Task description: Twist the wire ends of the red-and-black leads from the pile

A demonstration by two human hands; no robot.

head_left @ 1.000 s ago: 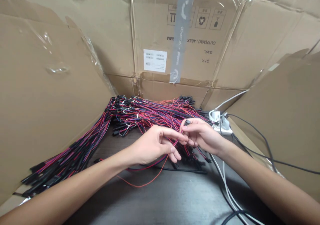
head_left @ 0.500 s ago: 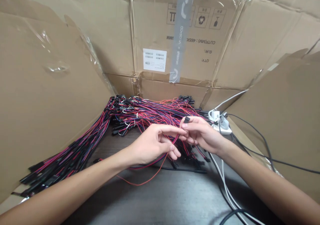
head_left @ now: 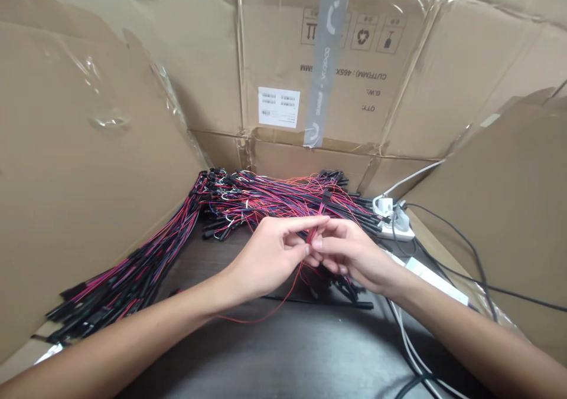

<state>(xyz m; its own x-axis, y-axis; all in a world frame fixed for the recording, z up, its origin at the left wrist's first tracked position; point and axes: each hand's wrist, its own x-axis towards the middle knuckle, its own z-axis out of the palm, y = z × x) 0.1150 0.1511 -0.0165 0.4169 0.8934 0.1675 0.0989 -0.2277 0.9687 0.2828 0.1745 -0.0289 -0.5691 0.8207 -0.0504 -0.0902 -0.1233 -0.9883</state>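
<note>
Both hands meet above the dark table, at the near side of a large wire pile. Between the fingertips is a small bunch of red and pink wires, with a black connector sticking up at its top. My left hand pinches the bunch between thumb and fingers, its index finger stretched along it. My right hand is closed on the same wires just below the connector. A thin orange wire hangs from the hands in a loop toward the left forearm.
On the left lies a long bundle of black-sleeved wires. A white power strip with plugs stands at the right, and a white box-like item is beside the right forearm. White and black cables run down the right side. Cardboard walls surround the table.
The right fingers have moved down from the connector onto the wires, and the connector now stands up free above them. A white item has come into view by the right forearm.
</note>
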